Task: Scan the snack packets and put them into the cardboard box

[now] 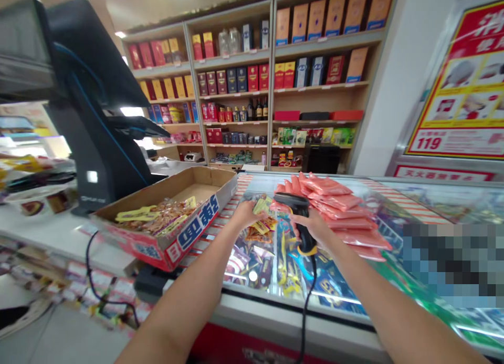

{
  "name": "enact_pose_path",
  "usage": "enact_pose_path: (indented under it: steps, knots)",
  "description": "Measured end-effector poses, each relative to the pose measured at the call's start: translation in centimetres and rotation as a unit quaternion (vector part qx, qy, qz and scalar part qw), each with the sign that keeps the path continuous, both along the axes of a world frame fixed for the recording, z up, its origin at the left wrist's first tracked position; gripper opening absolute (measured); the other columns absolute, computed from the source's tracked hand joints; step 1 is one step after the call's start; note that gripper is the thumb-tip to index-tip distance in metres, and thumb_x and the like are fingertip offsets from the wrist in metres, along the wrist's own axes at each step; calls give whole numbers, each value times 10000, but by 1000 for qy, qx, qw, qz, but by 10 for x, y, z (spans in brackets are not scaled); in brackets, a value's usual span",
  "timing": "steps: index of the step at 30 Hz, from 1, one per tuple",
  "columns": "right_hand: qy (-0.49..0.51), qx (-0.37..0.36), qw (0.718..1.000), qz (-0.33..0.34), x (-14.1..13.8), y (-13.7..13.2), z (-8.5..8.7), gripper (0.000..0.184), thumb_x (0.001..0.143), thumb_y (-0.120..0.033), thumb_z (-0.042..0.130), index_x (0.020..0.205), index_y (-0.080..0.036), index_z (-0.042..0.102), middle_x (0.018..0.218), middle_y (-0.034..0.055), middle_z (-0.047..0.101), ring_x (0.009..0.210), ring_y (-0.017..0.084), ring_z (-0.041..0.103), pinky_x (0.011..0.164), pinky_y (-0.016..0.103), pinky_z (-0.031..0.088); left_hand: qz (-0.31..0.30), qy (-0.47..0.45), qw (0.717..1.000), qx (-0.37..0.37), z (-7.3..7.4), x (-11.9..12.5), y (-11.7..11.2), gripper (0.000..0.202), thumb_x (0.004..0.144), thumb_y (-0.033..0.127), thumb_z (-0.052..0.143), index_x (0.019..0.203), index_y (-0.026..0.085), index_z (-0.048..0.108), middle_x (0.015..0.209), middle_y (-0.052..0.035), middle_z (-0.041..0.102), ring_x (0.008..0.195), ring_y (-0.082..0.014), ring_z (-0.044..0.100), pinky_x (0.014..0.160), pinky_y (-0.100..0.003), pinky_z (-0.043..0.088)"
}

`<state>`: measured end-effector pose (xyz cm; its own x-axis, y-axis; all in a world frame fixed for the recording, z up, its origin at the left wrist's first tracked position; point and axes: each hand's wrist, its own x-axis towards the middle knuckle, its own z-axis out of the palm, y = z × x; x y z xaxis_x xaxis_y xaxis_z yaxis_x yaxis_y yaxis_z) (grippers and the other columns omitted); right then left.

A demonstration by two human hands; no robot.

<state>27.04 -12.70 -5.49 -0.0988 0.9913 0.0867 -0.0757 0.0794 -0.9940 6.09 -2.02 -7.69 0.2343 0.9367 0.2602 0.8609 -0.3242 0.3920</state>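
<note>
My right hand (315, 228) is closed round the handle of a black barcode scanner (296, 207) with a yellow band, its cable hanging down over the freezer's front edge. My left hand (244, 215) pinches a few small yellow snack packets (263, 217) just left of the scanner's head. Both hands hover above the glass lid of a chest freezer (354, 301). A fanned row of red flat packets (342, 211) lies on the glass right behind and beside my right hand.
An open cardboard box (173, 222) with small snack packets sits at the left, half on the counter. A black checkout terminal (90, 106) stands behind it. Shelves of boxed goods (252, 80) fill the back wall. A red poster (464, 85) hangs at right.
</note>
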Motion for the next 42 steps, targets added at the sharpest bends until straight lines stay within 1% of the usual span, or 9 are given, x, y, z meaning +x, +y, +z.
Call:
enact_pose_path:
  steps: [4,6,9,14,17,24,31,38,42]
  knots:
    - [-2,1,1000,2,-3,1,-2,285,620,-369,787,700,-195,576,472,-46,555,361,106,484,378,249,443,23,37,998,-49,-9,11,1,439,643,471,813,911,149,681,1049,-160,696,1001,-313,650,830,-359,485]
    - [-4,-2,1000,7,-4,3,-4,307,597,-367,801,704,-195,570,479,-47,559,368,111,492,368,250,444,19,-16,998,-59,-13,13,3,409,609,402,844,878,165,646,940,-113,698,886,-271,653,760,-331,476]
    - [-1,-6,1000,8,-5,5,-7,333,575,-361,817,711,-194,562,486,-46,564,377,118,502,358,250,445,13,-155,988,-21,-16,10,9,324,593,241,829,797,189,582,754,-13,642,727,-191,604,667,-273,432]
    - [17,-9,1000,9,-4,2,-5,291,611,-348,802,726,-191,586,498,-40,566,386,109,501,362,238,441,-13,-411,910,57,-18,9,19,274,600,168,756,686,189,497,615,65,524,610,-113,518,610,-213,382]
    - [22,-5,1000,9,-4,0,-5,263,637,-370,784,704,-202,593,496,-35,558,388,107,495,365,239,436,-27,-476,877,48,-17,13,15,292,579,188,769,660,188,489,573,74,506,552,-96,485,563,-199,357]
    - [-6,-9,1000,20,-4,-2,-3,281,681,-390,757,587,-193,581,460,-12,539,374,108,478,380,258,432,-27,-481,875,46,-13,19,3,256,601,126,717,639,194,473,533,85,496,518,-92,481,548,-204,351]
    - [21,-18,999,29,-8,-8,4,318,582,-394,809,605,-181,573,443,-35,531,353,105,476,367,248,428,0,-448,891,81,-13,18,6,262,579,122,750,605,190,498,535,71,500,535,-100,477,560,-215,350]
    - [10,-19,999,24,-7,-4,1,350,608,-439,792,588,-181,556,429,-33,527,352,102,476,358,238,426,-18,-466,882,68,-13,16,6,266,598,115,722,622,198,470,524,92,488,517,-100,499,557,-211,380]
    - [1,-6,1000,30,-7,-2,-1,326,622,-422,787,635,-180,569,462,-32,548,368,110,492,361,244,436,-7,-450,890,72,-11,16,2,259,618,124,714,635,202,468,540,86,506,544,-110,521,576,-215,386]
